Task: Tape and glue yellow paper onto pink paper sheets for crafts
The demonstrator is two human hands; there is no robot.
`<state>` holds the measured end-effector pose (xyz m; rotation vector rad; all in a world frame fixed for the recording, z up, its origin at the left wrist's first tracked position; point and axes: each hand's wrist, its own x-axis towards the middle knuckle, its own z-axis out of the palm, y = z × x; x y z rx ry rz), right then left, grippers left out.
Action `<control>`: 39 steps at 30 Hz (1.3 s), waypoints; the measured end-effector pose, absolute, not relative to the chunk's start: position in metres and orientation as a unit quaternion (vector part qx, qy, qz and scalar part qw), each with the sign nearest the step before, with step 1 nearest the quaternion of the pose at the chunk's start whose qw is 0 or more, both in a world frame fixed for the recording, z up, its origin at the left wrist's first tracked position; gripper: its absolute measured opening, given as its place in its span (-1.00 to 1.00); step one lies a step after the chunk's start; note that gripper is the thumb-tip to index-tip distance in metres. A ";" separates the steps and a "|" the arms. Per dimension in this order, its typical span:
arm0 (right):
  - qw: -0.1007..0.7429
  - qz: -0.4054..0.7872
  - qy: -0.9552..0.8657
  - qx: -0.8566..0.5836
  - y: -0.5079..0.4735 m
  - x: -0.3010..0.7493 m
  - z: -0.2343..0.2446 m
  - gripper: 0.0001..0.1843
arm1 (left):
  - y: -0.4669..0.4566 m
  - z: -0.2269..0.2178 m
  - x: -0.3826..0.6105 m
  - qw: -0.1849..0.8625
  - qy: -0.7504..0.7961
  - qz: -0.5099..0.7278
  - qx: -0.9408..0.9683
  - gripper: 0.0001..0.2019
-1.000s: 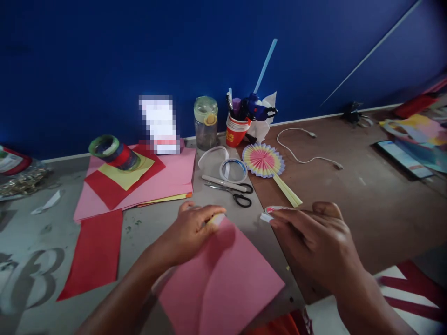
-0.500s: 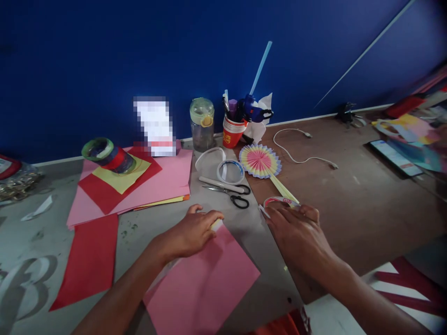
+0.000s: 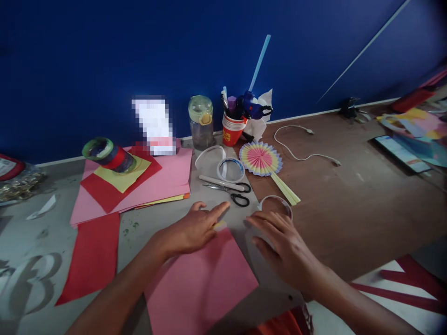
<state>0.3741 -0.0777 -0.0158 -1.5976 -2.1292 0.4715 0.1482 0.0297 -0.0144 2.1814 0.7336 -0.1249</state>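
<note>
A pink sheet of paper (image 3: 206,288) lies in front of me with a small pale yellow strip (image 3: 220,226) at its far corner. My left hand (image 3: 193,230) rests on that corner, its index finger stretched out and its thumb apart. My right hand (image 3: 284,244) is open above the table, to the right of the sheet, holding nothing I can see. Just beyond its fingers stands a roll of tape (image 3: 279,201), partly covered by the hand. A pleated paper rosette (image 3: 260,158) with a pale yellow folded stick (image 3: 285,188) lies behind the roll.
Scissors (image 3: 240,200), a whitish rod (image 3: 220,183) and another tape roll (image 3: 230,170) lie ahead. Behind them stand a bottle (image 3: 201,135) and a red paper cup (image 3: 232,130) of pens. Pink sheets (image 3: 174,174) are stacked left, a red strip (image 3: 92,260) nearer. A white cable (image 3: 296,158) lies right.
My right hand has let go of the tape roll and drawn back left toward me, its fingers opening. My left index finger has straightened over the paper's corner.
</note>
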 end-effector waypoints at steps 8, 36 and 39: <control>0.254 0.472 -0.612 -0.582 -0.030 0.329 -0.033 -0.77 | 0.034 0.001 0.144 0.437 0.337 -0.025 0.833 -0.22; 0.331 0.551 -0.541 -0.543 -0.024 0.345 -0.045 -0.77 | -0.048 -0.027 0.026 0.452 0.653 0.219 0.567 -0.78; 0.305 0.462 -0.609 -0.568 -0.024 0.344 -0.045 -0.77 | -0.050 -0.033 0.023 0.456 0.640 0.255 0.563 -0.70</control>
